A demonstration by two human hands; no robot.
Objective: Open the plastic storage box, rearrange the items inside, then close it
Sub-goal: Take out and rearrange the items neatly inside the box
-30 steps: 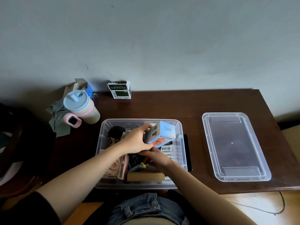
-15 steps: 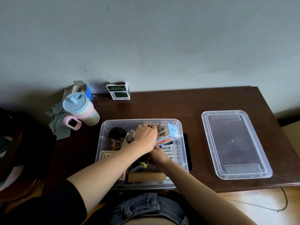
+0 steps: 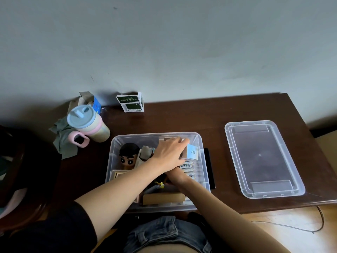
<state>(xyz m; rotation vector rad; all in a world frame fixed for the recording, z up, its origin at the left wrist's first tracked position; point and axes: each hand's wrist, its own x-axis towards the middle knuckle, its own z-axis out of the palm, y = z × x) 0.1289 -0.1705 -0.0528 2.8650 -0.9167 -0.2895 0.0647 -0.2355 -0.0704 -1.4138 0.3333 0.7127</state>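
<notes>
The clear plastic storage box (image 3: 116, 161) sits open at the table's (image 3: 182, 117) near edge. In it, the right hand (image 3: 177, 175) is mostly hidden under the left forearm; its grasp cannot be told. Beyond, the left hand (image 3: 169, 152) grips a light-blue carton (image 3: 192, 152) by the far wall. The lid (image 3: 262, 157) lies to the right.

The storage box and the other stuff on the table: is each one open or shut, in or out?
Storage box: open, items inside.
Lid: off, flat on table.
Blue Q88 box: inside, under left hand.
Right hand: low inside, grip hidden.
Doll head: inside, upright.
Cup: lidded.
Green carton: top open.
</notes>
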